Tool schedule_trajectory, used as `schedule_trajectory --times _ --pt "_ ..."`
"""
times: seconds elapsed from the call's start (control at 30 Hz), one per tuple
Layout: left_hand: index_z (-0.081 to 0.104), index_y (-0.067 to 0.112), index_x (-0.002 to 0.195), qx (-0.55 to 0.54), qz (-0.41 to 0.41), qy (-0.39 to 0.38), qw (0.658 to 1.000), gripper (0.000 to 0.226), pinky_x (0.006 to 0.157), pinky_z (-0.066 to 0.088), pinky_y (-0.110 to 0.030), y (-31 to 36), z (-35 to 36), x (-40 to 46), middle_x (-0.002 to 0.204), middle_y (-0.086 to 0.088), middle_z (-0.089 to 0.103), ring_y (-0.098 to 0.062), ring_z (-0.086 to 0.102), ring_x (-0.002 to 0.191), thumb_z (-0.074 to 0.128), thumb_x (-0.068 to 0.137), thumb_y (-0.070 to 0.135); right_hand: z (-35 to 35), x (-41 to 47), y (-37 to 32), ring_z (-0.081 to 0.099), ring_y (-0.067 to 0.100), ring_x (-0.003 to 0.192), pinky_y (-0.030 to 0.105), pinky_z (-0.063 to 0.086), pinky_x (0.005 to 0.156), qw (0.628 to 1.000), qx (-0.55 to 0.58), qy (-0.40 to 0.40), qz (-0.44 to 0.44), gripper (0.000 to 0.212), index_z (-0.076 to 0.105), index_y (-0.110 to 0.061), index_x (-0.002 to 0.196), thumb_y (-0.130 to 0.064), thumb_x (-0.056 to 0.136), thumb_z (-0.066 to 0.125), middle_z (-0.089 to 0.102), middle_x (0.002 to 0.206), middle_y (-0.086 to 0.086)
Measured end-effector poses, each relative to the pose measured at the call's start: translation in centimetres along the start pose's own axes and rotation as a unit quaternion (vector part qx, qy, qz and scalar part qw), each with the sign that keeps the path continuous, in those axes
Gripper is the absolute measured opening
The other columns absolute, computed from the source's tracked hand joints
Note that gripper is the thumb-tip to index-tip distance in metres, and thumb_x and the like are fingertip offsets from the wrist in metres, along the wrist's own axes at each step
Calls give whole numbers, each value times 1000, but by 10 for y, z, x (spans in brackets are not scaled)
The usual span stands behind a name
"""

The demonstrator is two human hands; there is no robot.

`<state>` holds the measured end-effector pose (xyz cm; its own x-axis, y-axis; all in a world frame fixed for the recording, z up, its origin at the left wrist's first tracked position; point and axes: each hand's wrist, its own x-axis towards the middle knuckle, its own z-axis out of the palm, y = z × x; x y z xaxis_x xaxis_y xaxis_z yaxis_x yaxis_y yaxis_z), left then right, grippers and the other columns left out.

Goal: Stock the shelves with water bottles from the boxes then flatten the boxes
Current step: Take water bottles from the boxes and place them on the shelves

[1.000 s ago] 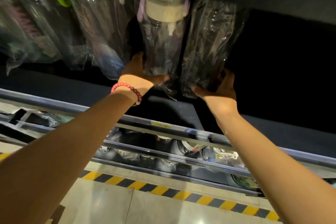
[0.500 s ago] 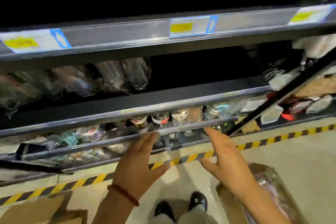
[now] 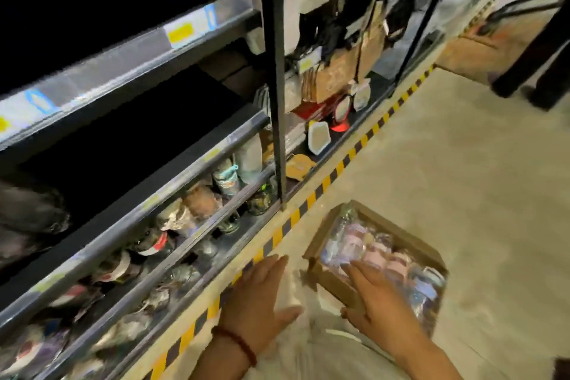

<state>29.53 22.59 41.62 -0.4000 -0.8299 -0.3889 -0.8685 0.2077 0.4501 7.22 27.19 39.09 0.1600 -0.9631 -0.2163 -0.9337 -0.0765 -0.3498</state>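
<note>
Two hands, both loose and holding nothing: left hand (image 3: 257, 296) at 6 o'clock, right hand (image 3: 374, 305) hovering over the box (image 3: 427, 248) at 5 o'clock. Bottles (image 3: 374, 253) look plastic-wrapped with pastel lids, so probably light but slippery; I'd grab one around the body.

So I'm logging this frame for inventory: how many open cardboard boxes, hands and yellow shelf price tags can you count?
Cardboard box of wrapped bottles: 1
Hands: 2, the left hand and the right hand
Clear yellow price tags on the shelf rail: 1; others too blurred
Total: 4
</note>
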Motion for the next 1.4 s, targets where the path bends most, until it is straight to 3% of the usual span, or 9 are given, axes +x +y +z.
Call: schedule_trajectory --times 0.1,0.17,0.37,0.5,0.7,0.87,1.1,1.27,1.4 --pt "10 30 150 27 36 18 999 83 114 19 -22 37 1 39 156 12 13 -9 16 142 52 85 61 -13 -7 43 50 30 124 36 45 97 997 39 29 57 64 46 -17 137 -31 78 66 50 138 6" --pt "13 29 149 31 52 15 998 82 113 21 -21 64 4 61 155 13 16 -7 19 141 54 85 60 -20 -13 75 44 28 129 36 40 102 993 53 44 95 67 42 -17 140 -35 81 68 44 143 6" --pt "16 29 148 46 94 -47 993 80 113 15 -19 139 35 119 155 13 18 -6 18 141 58 84 55 -44 -26 151 65 33 99 39 55 75 980 85 85 157 71 61 -11 119 -27 55 88 64 119 11" --pt "18 31 148 52 107 -100 988 85 112 21 -21 176 59 147 154 12 22 -8 22 140 62 80 58 -50 -42 184 70 27 86 32 57 64 973 55 103 201 79 67 -9 108 -36 39 94 70 104 9" --pt "17 30 148 77 104 -153 980 88 111 22 -23 199 85 194 153 10 23 -10 23 140 64 78 56 -28 -36 226 60 32 103 38 52 75 946 129 118 274 61 56 -10 127 -29 70 70 61 121 10" --pt "26 26 147 86 82 -180 976 91 111 25 -25 181 132 256 149 5 35 -13 32 137 66 73 60 26 -2 266 58 32 100 37 49 75 912 215 100 334 62 54 -14 127 -14 69 74 60 115 9" --pt "26 23 147 128 7 -297 946 92 104 34 -26 115 251 377 147 1 39 -17 40 132 73 73 51 159 53 338 55 27 109 34 46 85 833 344 -13 434 49 56 -11 122 -18 76 71 59 116 10" --pt "44 23 131 121 -68 -250 958 79 86 50 -36 53 324 440 125 -6 58 -27 57 110 80 64 47 248 98 374 50 23 116 30 41 92 820 354 -80 442 57 46 -16 131 -21 80 73 54 126 8" --pt "22 10 144 216 -123 -184 951 107 95 43 -41 5 370 466 138 -14 42 -33 43 126 76 64 57 315 140 388 51 22 114 31 43 89 805 376 -83 452 68 39 -16 136 -27 78 75 53 129 7"
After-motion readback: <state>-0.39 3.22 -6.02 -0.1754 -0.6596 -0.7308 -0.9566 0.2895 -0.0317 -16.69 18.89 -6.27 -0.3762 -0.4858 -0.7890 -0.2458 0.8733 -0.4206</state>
